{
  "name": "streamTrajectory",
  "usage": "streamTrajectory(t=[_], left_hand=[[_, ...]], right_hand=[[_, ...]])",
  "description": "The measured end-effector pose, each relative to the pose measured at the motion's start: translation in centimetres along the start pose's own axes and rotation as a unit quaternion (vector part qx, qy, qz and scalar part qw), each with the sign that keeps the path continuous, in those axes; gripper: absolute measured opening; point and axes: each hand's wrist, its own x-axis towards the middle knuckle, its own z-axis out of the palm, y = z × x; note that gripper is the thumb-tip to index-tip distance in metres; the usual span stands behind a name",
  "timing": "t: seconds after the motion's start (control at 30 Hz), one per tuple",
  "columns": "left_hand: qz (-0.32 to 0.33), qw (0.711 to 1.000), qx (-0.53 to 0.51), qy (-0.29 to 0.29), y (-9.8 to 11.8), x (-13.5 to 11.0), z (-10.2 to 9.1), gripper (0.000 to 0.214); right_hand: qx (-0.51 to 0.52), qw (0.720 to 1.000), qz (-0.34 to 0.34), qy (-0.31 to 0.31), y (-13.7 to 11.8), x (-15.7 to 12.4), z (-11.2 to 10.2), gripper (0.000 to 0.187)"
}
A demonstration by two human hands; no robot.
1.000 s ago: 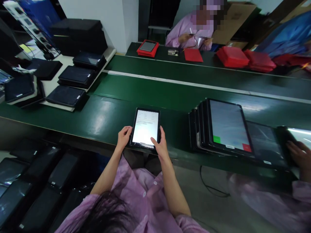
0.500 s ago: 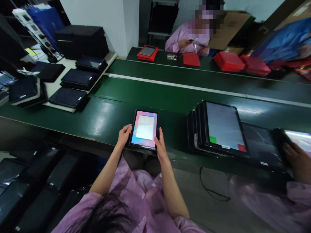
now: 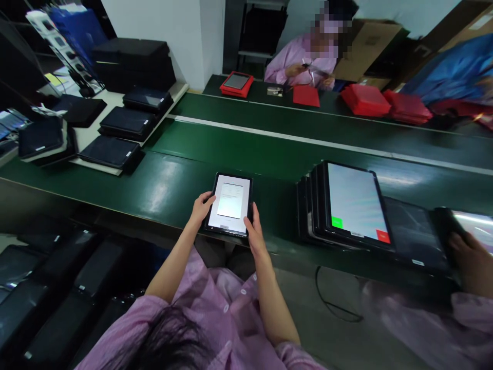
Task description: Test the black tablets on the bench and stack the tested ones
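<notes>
White-screened tablet (image 3: 230, 204), pink before | left hand (image 3: 200, 208) grip clamped on it | right hand (image 3: 254, 234) likewise

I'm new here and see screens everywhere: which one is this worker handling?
Find the long green bench and look at the middle of its near edge. There the small tablet is held by the left hand and right hand. Unlike the stack of tablets to its right, it is smaller and shows a plain white page.

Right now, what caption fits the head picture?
Left hand and right hand hold a lit tablet at the green bench, beside a stack.
</notes>
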Motion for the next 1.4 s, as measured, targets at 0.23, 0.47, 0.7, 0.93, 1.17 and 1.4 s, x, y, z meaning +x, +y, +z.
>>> streamTrajectory(t=[0.23, 0.47, 0.7, 0.93, 1.17, 1.4], left_hand=[[0.032, 0.999, -0.030, 0.007, -1.1, -2.1, -1.3, 0.039], [0.063, 0.996, -0.005, -0.062, -1.7, -5.3, -3.7, 0.033], [0.074, 0.991, 0.022, -0.111, -2.0, -6.0, -4.4, 0.047], [0.085, 0.988, 0.042, -0.121, -1.9, -6.0, -4.3, 0.050], [0.082, 0.992, 0.022, -0.095, -1.3, -6.2, -4.1, 0.038], [0.119, 0.993, 0.019, -0.009, -0.8, -4.6, -2.0, 0.040]], right_hand=[[0.009, 1.000, -0.004, -0.006, 0.0, 0.0, -0.3, 0.090], [0.011, 1.000, -0.023, 0.006, 0.8, 0.1, -0.3, 0.086], [0.014, 1.000, -0.020, 0.007, 0.9, 0.0, -0.1, 0.085], [0.021, 0.999, -0.018, 0.017, 1.2, 0.1, -0.2, 0.080], [0.009, 0.999, -0.011, 0.031, 1.7, 0.1, -0.2, 0.078], [0.011, 0.999, -0.015, 0.040, 1.7, 0.1, -0.3, 0.076]])
